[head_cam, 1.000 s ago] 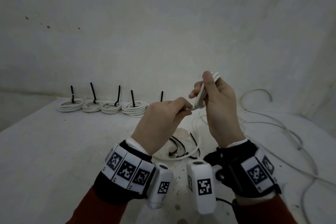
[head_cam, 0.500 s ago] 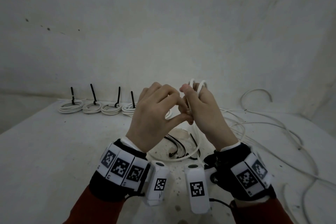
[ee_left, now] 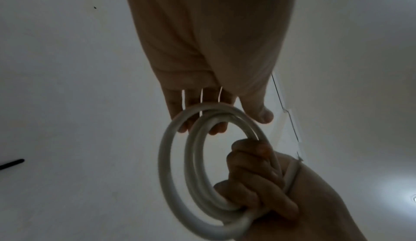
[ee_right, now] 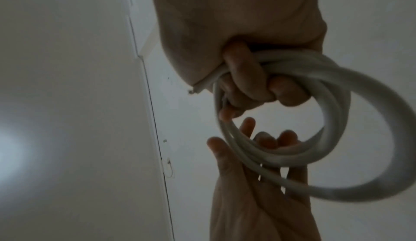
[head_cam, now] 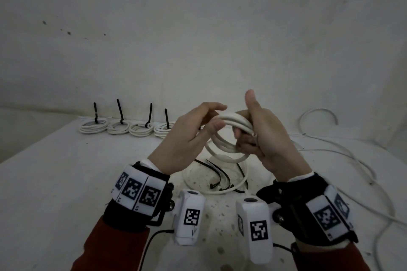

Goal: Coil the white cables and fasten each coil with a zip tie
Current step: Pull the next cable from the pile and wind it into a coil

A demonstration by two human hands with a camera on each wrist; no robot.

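Right hand [head_cam: 267,138] clenched round one white coil [head_cam: 229,136] held up over the table's [head_cam: 66,182] middle — thumb raised, three or so loops showing. Left hand [head_cam: 187,136] released, fingers straight against the coil's far side. Four tied coils [head_cam: 116,127] line the far left edge — loose black zip ties [head_cam: 217,174] lie beneath the hands

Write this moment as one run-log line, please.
right hand: grips round white cable coil | left hand: open, fingers at coil | black zip tie: not yet on
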